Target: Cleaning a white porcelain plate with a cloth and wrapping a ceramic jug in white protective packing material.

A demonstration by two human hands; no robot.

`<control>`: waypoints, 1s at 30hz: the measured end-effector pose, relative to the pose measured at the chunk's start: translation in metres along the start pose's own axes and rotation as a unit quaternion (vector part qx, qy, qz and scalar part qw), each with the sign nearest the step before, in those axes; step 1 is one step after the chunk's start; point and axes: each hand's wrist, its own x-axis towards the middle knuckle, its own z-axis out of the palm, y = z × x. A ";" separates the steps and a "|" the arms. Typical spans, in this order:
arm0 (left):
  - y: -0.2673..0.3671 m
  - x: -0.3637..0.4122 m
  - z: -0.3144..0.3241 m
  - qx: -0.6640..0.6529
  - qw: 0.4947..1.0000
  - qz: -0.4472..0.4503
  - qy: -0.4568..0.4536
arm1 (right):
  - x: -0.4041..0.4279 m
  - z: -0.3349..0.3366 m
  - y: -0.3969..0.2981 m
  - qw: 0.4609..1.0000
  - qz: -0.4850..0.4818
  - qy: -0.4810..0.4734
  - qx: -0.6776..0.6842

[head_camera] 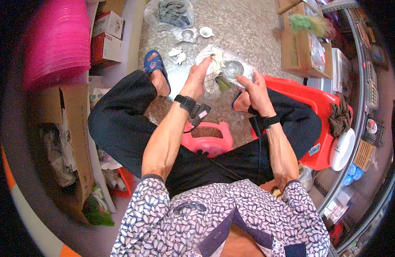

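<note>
My left hand (198,78) grips a bunched striped cloth (211,78), pale with a greenish part hanging below. In my right hand (258,91) is a crinkled transparent plastic wrapper (245,69). A round, glassy or metallic cup-like piece (233,70) shows in or behind the wrapper, held toward the cloth; its exact kind cannot be told. On the floor beyond my hands are a small white cup-like fitting (206,31), a similar grey round piece (187,34) on plastic, and crumpled white scraps (178,55).
A plastic bag (170,14) of dark grey fabric lies farther out. Below my forearms is a pink plastic stool (210,141). To the right are a red plastic stool (326,141), a brown cloth (340,117), cardboard boxes (303,48) and metal shelving (358,106). Stacked pink baskets (58,41) stand left.
</note>
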 end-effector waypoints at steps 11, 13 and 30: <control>0.042 -0.014 -0.001 0.131 0.979 0.073 -0.139 | 0.010 -0.015 0.007 0.922 -0.233 0.049 -0.306; 0.035 -0.016 0.019 0.308 0.917 0.187 -0.173 | 0.004 -0.003 -0.003 0.856 -0.312 0.015 -0.411; 0.054 -0.012 -0.018 -0.039 0.989 0.063 -0.127 | 0.004 -0.015 -0.003 0.852 -0.358 0.021 -0.380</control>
